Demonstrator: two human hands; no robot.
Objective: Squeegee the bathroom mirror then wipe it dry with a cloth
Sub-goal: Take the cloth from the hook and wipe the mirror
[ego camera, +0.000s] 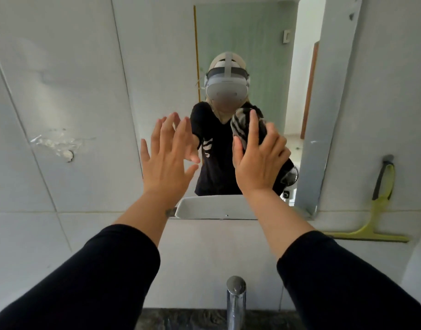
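Observation:
The bathroom mirror (247,39) hangs on the white tiled wall straight ahead. My right hand (259,160) presses a grey and black striped cloth (240,125) flat against the lower middle of the glass, index finger stretched up over it. My left hand (166,153) is held up with fingers spread at the mirror's lower left edge, holding nothing; I cannot tell whether it touches the glass. A yellow-green squeegee (381,210) with a dark grip hangs from a wall hook to the right of the mirror, blade downward.
A chrome tap (235,298) rises at the bottom centre above a dark counter edge. The tile to the left carries a patch of old adhesive and a hole (67,153). The mirror reflects a person in a headset and a white basin.

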